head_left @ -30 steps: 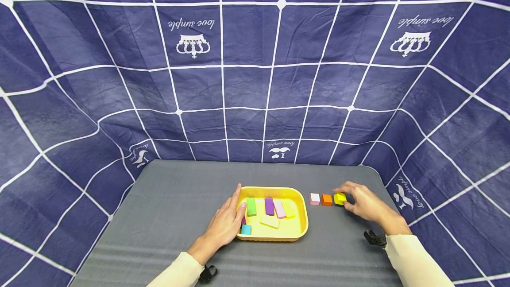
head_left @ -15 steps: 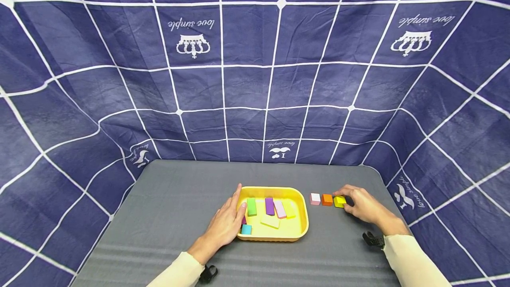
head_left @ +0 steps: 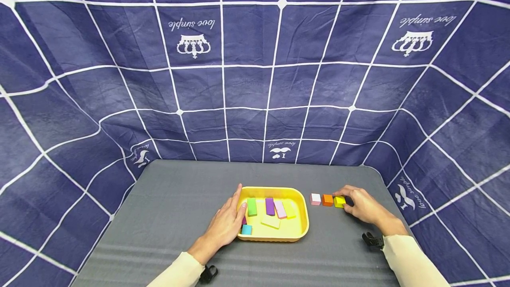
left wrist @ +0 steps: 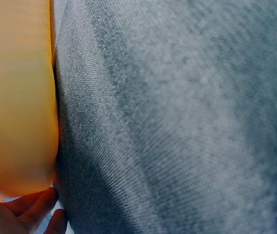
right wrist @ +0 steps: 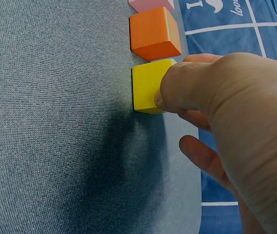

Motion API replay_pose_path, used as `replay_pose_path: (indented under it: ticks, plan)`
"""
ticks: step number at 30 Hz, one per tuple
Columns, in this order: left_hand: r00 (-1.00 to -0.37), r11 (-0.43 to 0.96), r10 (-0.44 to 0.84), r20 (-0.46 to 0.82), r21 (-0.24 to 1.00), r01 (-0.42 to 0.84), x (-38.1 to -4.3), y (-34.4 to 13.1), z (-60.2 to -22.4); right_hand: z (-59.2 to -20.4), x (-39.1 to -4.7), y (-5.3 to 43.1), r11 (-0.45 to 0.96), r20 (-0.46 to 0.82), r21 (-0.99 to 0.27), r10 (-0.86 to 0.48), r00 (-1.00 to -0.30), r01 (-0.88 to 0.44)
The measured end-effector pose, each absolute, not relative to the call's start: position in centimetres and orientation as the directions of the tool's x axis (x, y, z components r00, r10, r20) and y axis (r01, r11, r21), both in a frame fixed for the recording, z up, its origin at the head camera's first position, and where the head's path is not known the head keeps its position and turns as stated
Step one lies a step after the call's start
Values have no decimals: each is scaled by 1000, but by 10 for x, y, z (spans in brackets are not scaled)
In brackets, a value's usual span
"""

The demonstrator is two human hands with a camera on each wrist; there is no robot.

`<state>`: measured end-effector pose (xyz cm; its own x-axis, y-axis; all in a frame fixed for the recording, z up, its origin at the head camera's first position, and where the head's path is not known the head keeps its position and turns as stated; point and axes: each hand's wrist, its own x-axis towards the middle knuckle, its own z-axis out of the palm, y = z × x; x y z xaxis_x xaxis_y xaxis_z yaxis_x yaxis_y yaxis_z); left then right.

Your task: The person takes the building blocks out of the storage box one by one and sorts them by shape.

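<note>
Right hand pinches yellow cube; left hand, straight-fingered, against yellow tray; blocks right of left hand: head view only.

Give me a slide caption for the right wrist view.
Right hand pinches a yellow cube, an orange cube and pink block beyond.

Looks like a makeshift, draped-off workspace: screened by white-lined blue cloth behind and beside a grey-covered table; impossible to place as home or lab.
</note>
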<state>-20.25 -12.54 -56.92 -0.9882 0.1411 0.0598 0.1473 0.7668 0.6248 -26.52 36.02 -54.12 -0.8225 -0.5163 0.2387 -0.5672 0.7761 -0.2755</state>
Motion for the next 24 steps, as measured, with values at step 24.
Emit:
replay_pose_path:
  ticks: [24]
  plan:
    - [-989, 767, 137, 58, 626, 143, -202, -125, -568, -534, -261, 358, 785, 255, -272, -498, -829, -556]
